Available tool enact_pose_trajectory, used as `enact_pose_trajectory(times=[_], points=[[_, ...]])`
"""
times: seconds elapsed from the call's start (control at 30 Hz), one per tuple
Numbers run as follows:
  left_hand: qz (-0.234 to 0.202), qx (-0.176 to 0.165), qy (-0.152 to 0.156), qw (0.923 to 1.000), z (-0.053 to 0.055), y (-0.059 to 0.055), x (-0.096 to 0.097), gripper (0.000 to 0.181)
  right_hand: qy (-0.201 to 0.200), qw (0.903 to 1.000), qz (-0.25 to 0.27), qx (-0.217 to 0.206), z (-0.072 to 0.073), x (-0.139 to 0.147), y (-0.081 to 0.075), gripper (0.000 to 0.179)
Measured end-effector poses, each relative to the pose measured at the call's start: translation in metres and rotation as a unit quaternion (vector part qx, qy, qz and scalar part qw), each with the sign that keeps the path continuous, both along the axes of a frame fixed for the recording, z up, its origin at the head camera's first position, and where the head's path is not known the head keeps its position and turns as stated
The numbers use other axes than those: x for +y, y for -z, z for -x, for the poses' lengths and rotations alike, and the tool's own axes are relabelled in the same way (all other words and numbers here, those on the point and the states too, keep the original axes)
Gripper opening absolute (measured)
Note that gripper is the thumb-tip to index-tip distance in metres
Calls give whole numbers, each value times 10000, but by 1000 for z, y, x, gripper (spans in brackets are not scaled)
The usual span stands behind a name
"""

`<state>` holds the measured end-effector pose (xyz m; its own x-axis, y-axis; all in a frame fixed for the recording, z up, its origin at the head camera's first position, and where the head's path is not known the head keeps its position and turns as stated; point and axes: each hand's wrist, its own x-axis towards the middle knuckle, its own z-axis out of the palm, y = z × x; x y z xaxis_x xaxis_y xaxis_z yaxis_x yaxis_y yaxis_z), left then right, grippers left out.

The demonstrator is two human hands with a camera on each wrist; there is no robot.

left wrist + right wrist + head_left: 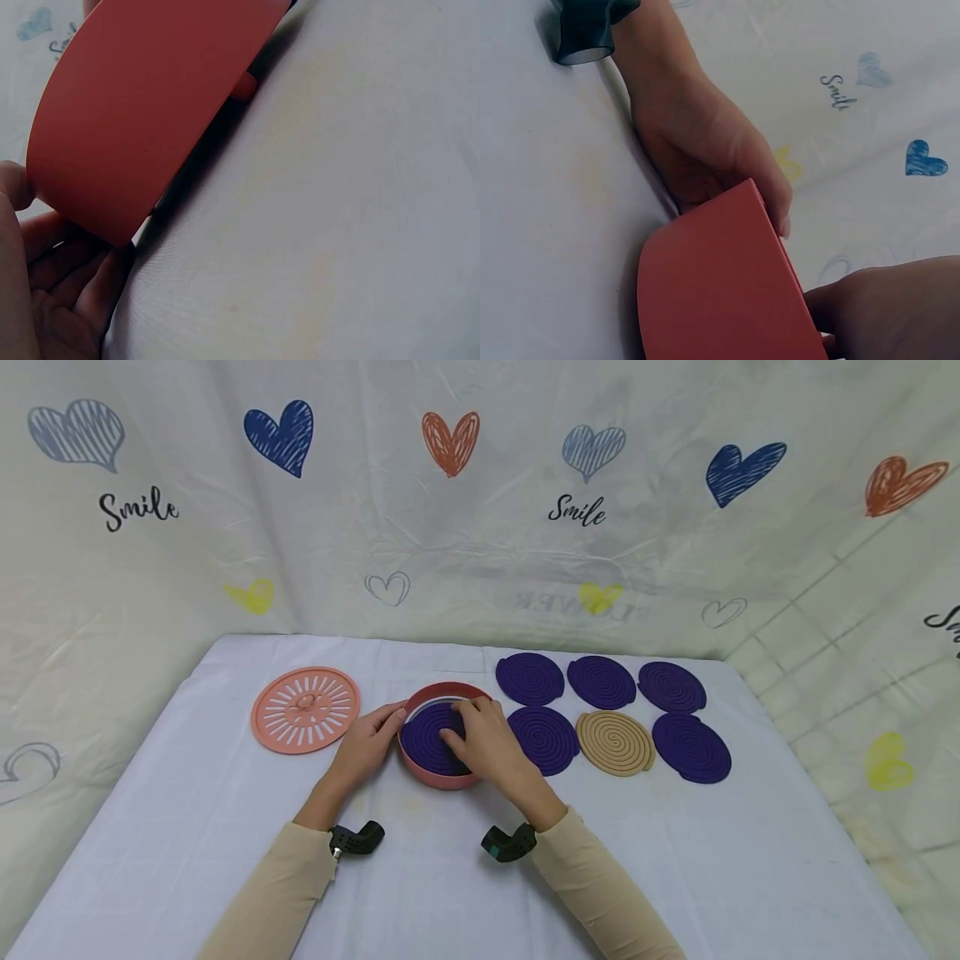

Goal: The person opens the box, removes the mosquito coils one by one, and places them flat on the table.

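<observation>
A round coral-red mosquito coil holder [442,781] stands in the middle of the table. Its side wall [142,105] fills much of the left wrist view, with a small foot beneath. My left hand [367,742] grips the holder's left side, thumb at the rim and fingers against the outer wall. Inside lies a dark purple mosquito coil [426,739]. My right hand [489,743] reaches over the right rim and holds this coil with bent thumb and fingers; some fingertips are hidden. In the right wrist view the holder's wall [720,292] hides the coil.
Left of the holder lies a slotted coral lid [277,739]. To the right, several purple coils [602,682] and one tan coil [615,743] lie in two rows, the nearest purple coil [546,742] close to my right hand. A white cloth [420,893] covers the table.
</observation>
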<state>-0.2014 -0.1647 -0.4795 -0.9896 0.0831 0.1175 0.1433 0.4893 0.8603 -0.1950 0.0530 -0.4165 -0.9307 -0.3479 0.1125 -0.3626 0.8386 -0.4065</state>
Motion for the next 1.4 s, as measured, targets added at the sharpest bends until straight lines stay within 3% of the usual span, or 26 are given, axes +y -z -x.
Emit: enact_pose_trajectory(times=[0.33, 0.5, 0.77, 1.4], points=[[-52, 3, 8, 10000, 0, 0, 0, 49, 201, 9957, 884, -171, 4, 7, -5, 38], [-47, 22, 8, 10000, 0, 0, 0, 48, 125, 9915, 1275, -218, 10, 14, -5, 34], [-79, 50, 16, 10000, 1, 1, 0, 47, -62, 9802, 1862, -672, 14, 26, -10, 23], [-59, -16, 13, 10000, 0, 1, 0, 49, -671, 9683, 1973, -1374, 21, 38, -16, 16]])
